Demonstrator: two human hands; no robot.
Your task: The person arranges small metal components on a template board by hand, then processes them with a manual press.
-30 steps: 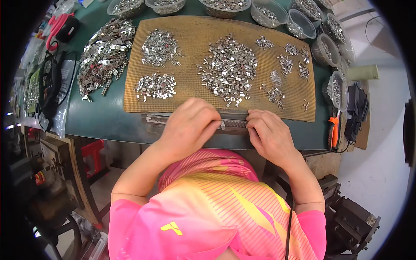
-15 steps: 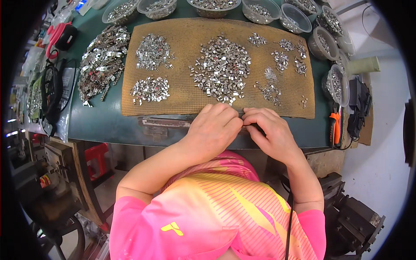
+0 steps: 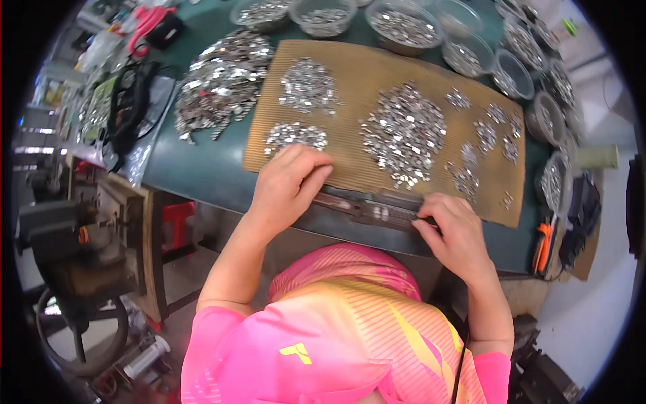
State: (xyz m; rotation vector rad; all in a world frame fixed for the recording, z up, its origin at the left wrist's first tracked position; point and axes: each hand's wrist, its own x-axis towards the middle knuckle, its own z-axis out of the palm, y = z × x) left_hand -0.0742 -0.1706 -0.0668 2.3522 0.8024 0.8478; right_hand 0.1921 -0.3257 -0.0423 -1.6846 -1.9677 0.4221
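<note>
Dark metal bar (image 3: 367,211), slim; tan mat (image 3: 350,71), ridged

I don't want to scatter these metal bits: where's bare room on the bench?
Bare: green tabletop between the heap of metal strips, brown mat and front edge; also the mat's lane between its left piles and large central pile. Crowded: front centre, with left hand, right hand and dark bar; the back, lined with tubs.
</note>
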